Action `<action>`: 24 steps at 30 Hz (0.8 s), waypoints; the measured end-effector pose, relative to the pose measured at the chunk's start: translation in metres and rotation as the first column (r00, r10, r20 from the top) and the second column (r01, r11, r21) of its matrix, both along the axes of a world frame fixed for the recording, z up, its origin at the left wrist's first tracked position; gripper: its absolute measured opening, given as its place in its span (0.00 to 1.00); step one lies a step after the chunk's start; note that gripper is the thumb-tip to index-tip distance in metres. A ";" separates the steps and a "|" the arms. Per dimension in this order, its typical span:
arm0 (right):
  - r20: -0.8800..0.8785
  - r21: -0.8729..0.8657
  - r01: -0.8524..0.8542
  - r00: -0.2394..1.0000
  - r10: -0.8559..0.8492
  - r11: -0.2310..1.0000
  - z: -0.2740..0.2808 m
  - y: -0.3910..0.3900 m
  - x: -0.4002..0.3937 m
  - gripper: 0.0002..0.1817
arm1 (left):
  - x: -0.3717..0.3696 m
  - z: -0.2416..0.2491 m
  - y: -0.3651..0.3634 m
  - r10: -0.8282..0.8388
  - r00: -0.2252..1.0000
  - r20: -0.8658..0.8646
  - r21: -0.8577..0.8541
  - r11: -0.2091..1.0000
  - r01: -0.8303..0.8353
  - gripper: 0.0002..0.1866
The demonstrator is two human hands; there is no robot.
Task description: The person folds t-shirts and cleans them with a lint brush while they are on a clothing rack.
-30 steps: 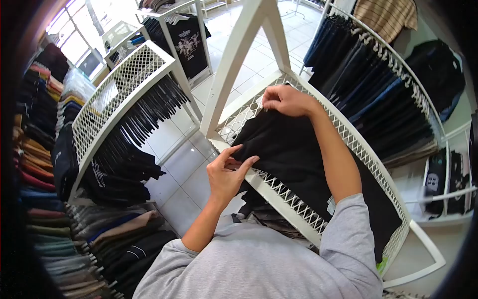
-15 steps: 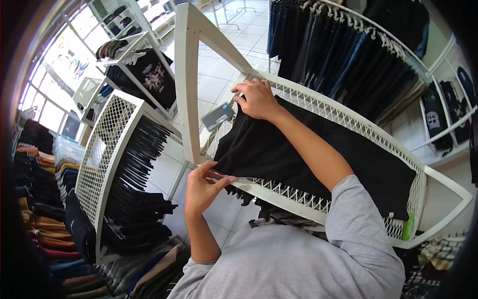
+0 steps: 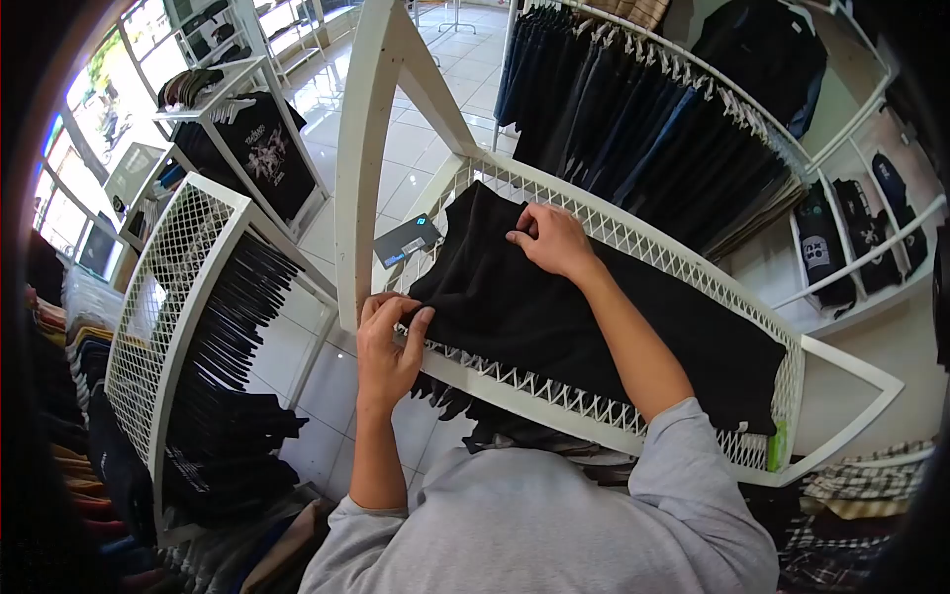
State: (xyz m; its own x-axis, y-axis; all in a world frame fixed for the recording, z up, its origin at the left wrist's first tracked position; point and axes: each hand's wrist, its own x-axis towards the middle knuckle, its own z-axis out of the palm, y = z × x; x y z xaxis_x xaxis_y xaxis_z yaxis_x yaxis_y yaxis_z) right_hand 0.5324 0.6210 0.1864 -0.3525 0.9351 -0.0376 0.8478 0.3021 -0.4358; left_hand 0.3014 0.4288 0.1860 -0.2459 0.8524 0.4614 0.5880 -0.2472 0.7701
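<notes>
A black garment (image 3: 515, 307) lies spread on the white mesh top of a clothes rack (image 3: 633, 243). My left hand (image 3: 388, 342) pinches its near left corner at the rack's front edge. My right hand (image 3: 550, 240) grips the fabric further back, near the garment's middle top. A dark price tag with a blue patch (image 3: 407, 241) sticks out beside the garment's left edge on the mesh.
A second white mesh rack (image 3: 168, 297) with black clothes hanging under it stands to the left. Dark trousers (image 3: 633, 119) hang on a rail behind. Black shirts hang below my rack. White tiled floor (image 3: 416, 148) lies between the racks. Folded clothes stack at far left.
My right hand moved from the garment's far left corner toward its middle. My left hand shifted up onto the near corner and closed on it. The tag now lies beside the fabric.
</notes>
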 end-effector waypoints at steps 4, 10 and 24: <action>0.011 0.227 0.142 0.989 -0.148 0.963 -0.004 -0.017 -0.005 0.32 | 0.004 -0.002 0.008 0.046 0.999 -0.021 -0.052 0.998 -0.048 0.08; 0.090 0.167 0.151 0.982 -0.168 0.974 0.020 -0.013 0.013 0.28 | 0.015 -0.010 0.015 0.160 0.953 -0.256 -0.007 0.986 -0.168 0.09; -0.230 0.173 0.066 0.973 -0.025 0.983 0.047 -0.011 0.072 0.29 | 0.018 -0.024 0.029 0.274 0.859 -0.432 -0.026 0.948 -0.316 0.09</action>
